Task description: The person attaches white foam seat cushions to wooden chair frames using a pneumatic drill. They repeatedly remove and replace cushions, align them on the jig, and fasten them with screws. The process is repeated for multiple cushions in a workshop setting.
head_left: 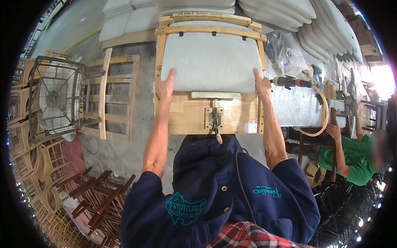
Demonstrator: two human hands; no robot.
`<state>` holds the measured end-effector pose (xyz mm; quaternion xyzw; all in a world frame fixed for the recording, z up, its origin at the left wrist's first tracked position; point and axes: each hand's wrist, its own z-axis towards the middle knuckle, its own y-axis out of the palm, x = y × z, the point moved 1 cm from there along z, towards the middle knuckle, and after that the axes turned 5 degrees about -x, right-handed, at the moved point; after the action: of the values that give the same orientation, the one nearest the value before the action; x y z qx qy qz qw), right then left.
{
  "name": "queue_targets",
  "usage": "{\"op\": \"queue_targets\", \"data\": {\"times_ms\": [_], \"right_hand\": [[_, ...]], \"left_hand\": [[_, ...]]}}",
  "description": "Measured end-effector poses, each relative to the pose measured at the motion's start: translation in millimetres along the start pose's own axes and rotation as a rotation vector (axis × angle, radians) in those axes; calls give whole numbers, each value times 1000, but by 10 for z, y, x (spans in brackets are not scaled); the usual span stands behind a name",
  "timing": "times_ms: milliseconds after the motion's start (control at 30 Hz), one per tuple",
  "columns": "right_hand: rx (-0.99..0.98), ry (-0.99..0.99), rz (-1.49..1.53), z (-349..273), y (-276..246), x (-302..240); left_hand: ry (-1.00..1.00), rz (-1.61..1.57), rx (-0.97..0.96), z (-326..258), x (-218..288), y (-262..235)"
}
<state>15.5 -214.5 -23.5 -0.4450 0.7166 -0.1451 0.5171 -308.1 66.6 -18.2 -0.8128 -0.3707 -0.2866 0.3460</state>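
Note:
A light grey upholstered seat cushion (209, 62) lies on a pale wooden chair frame (211, 29), above a plywood work board (194, 120) that carries a metal clamp (215, 120). My left hand (165, 86) grips the cushion's lower left corner, thumb on top. My right hand (261, 84) holds the lower right corner the same way. Both forearms reach up from my dark blue jacket.
A caged fan (56, 97) stands at left beside a leaning wooden frame (113, 95). Dark and pale chair frames (99, 198) are stacked lower left. Grey cushions (281, 10) pile up behind. An air tool (289, 82) with hose lies at right; a seated person in green (351, 159) is at far right.

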Motion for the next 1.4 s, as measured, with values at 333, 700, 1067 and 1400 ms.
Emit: {"op": "queue_targets", "data": {"times_ms": [333, 700, 1067, 1400], "right_hand": [[-107, -106, 180, 714, 267, 226], [-99, -38, 84, 338, -94, -56], [-104, 87, 48, -1229, -533, 145], [130, -176, 392, -2479, -1153, -337]], "left_hand": [[-30, -178, -180, 762, -253, 1], [77, -30, -98, 183, 203, -158], [57, -12, -48, -1120, -167, -642], [363, -316, -15, -1612, 107, -1250]]}}
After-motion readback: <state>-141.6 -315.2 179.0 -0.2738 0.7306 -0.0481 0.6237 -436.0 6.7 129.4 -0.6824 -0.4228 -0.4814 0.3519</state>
